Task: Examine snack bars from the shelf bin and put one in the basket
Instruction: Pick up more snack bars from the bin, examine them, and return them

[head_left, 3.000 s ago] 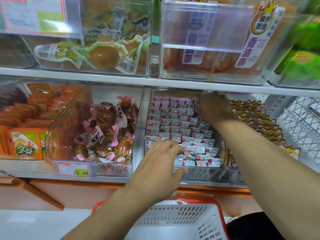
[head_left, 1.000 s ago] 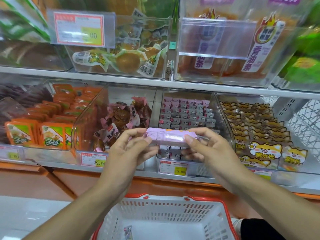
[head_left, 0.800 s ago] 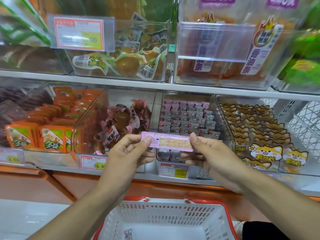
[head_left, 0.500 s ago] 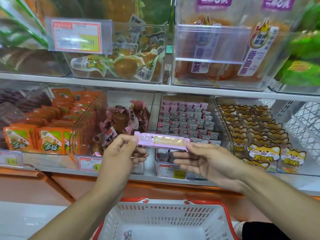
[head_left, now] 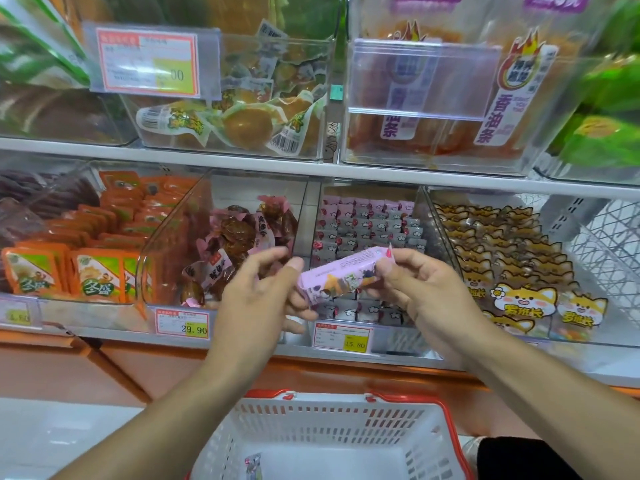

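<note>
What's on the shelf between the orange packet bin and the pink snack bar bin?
In the head view, a clear bin of brown pink-wrapped snacks, price tag 29.90.

Orange packets (head_left: 93, 271) beside fox-printed snacks' (head_left: 519, 299) neighbouring bins.
</note>
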A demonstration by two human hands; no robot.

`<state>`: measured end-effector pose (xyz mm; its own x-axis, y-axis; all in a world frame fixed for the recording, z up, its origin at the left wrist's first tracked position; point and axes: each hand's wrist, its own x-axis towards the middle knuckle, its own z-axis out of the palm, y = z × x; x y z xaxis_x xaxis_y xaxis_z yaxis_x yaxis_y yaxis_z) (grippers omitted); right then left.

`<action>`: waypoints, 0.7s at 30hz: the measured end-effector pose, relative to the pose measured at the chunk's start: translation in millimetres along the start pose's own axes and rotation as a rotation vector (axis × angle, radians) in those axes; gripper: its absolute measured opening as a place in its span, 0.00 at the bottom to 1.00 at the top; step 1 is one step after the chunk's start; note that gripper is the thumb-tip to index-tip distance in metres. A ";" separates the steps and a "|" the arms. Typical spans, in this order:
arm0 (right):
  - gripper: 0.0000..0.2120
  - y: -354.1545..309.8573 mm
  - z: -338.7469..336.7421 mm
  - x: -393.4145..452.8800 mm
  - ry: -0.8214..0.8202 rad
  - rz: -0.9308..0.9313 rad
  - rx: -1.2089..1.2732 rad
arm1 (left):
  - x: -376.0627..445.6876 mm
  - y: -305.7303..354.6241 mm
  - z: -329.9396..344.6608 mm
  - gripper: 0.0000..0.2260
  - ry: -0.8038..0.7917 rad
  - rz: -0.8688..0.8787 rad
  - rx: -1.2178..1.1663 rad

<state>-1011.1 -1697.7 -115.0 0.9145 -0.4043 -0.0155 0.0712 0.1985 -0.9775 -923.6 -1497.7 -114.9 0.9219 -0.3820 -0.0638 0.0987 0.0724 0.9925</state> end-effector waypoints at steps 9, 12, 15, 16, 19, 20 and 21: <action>0.20 -10.5 -10.4 7.9 0.059 -0.024 -0.096 | 2.9 -8.4 14.1 0.15 -0.156 0.047 0.102; 0.17 -23.3 -30.6 31.8 0.386 -0.181 -0.510 | 0.0 -17.2 21.3 0.29 -0.319 0.249 0.481; 0.06 -36.1 -53.6 59.7 0.532 -0.357 -0.871 | -8.1 -25.0 33.8 0.32 -0.446 0.480 0.936; 0.07 -36.2 -59.1 69.3 0.556 -0.347 -0.963 | -9.0 -27.3 36.3 0.32 -0.466 0.490 1.000; 0.12 -33.8 -71.1 94.1 0.614 -0.308 -1.064 | -4.6 -31.8 39.0 0.31 -0.474 0.531 1.082; 0.12 -33.0 -72.7 100.4 0.592 -0.327 -1.069 | -2.4 -31.9 39.9 0.30 -0.479 0.545 1.102; 0.10 -31.9 -75.3 106.4 0.545 -0.339 -1.086 | -1.4 -31.6 40.4 0.29 -0.487 0.556 1.122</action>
<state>-946.1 -1814.3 -101.3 0.6131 -0.6576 0.4378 -0.3306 -0.7169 -0.6138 -943.2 -1536.7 -141.9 0.4899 -0.8524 0.1828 -0.8167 -0.3753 0.4383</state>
